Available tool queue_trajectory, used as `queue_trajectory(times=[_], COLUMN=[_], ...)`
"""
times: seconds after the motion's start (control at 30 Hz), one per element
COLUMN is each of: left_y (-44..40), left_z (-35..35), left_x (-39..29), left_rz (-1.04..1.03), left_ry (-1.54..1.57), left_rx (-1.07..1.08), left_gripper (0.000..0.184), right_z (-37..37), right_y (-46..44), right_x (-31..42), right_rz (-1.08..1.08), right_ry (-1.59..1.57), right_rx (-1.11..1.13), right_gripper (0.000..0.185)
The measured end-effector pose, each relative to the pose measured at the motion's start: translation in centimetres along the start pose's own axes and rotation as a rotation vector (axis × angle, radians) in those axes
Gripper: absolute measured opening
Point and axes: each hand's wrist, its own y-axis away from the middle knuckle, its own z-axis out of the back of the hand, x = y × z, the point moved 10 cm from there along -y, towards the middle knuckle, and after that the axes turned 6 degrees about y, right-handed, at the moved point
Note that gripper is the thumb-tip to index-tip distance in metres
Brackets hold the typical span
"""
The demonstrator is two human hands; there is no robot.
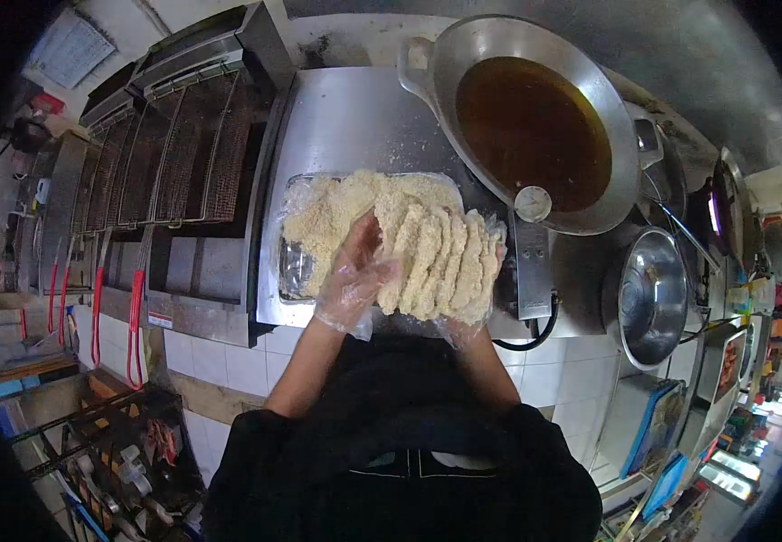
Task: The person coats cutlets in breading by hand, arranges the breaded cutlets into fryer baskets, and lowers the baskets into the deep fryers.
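Observation:
Between my two hands is a row of several breadcrumb-coated cutlets (440,262), standing on edge and pressed side by side. My left hand (353,280), in a clear plastic glove, closes on the left end of the row. On the other end and underneath is my right hand (465,332), also gloved, with most of its fingers hidden behind the cutlets. The row is over the right part of a metal tray (297,310). Loose pale breadcrumbs (323,203) are heaped in the tray, mostly at its left and back.
A large wok (449,90) of dark oil (535,131) stands at the back right. Left of the steel counter (346,108) are fryers with wire baskets (196,144) and red handles (135,325). A metal bowl (653,294) sits at the right. A black cable (535,339) hangs at the front edge.

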Motion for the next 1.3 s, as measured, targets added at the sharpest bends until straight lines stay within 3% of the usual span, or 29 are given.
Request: queue_trajectory(times=[0.03,0.23,0.33,0.4,0.47,0.53,0.6,0.67,0.73,0.77,0.83,0.93,0.97,1.07,1.17,1.27,1.3], left_y=[0.1,-0.1,-0.4,0.1,0.2,-0.1,-0.2,0.1,0.6,0.6,0.3,0.2,0.5,0.6,1.2,0.2,0.1], left_z=[0.3,-2.1,-1.1,-1.7,-2.0,-1.7,-1.2,-1.0,-1.1,-0.7,0.3,1.1,0.6,0.7,-2.6,-1.4,-1.0], left_x=[0.2,-1.7,-0.4,-1.3,-1.3,-0.5,0.0,0.0,-0.7,-0.4,0.5,1.0,0.7,0.6,-1.4,-0.5,0.2], left_rz=[0.019,-0.199,-0.065,-0.178,-0.236,-0.229,-0.196,-0.193,-0.236,-0.223,-0.207,-0.184,-0.142,-0.174,-0.407,-0.153,-0.002], left_ry=[0.026,-0.278,-0.272,-0.481,-0.621,-0.67,-0.675,-0.697,-0.762,-0.778,-0.809,-0.812,-0.631,-0.737,-1.248,-1.006,-0.893], left_rx=[-0.014,0.091,0.013,0.037,0.048,0.044,0.037,0.02,-0.004,-0.012,-0.027,-0.02,-0.046,-0.019,0.099,0.159,0.157], left_gripper=[0.088,0.102,0.109,0.111,0.112,0.113,0.113,0.112,0.111,0.11,0.109,0.107,0.108,0.109,0.107,0.1,0.099], right_z=[0.0,-2.6,-4.6,-4.1,-2.7,-1.7,-3.1,-2.8,-2.5,-1.9,1.2,0.3,-1.6,-1.8,-2.2,0.9,0.4], right_y=[0.0,-0.2,0.6,1.0,0.7,-0.4,0.9,0.4,1.0,1.1,0.1,-0.2,-0.1,-0.2,-0.2,-0.3,-0.7], right_x=[-0.3,0.5,1.0,0.8,0.5,0.7,0.1,0.6,-1.2,-1.3,-0.5,-0.4,0.2,-0.1,-0.3,-2.1,-2.4], right_rz=[-0.029,-0.011,-0.104,-0.185,-0.148,0.009,-0.248,-0.051,-0.387,-0.376,-0.044,-0.096,-0.075,-0.052,-0.077,-0.099,-0.037], right_ry=[-0.23,-0.377,-0.971,-1.498,-1.227,-0.109,-1.496,-0.548,-1.709,-1.714,-0.297,-0.269,-0.285,-0.291,-0.051,-0.141,-0.353], right_rx=[0.003,0.244,0.335,0.214,0.138,0.177,0.163,0.255,-0.011,-0.014,-0.044,0.004,0.085,0.104,0.042,-0.125,0.075], right_gripper=[0.079,0.074,0.075,0.073,0.071,0.07,0.068,0.069,0.066,0.066,0.065,0.068,0.073,0.073,0.074,0.078,0.066])
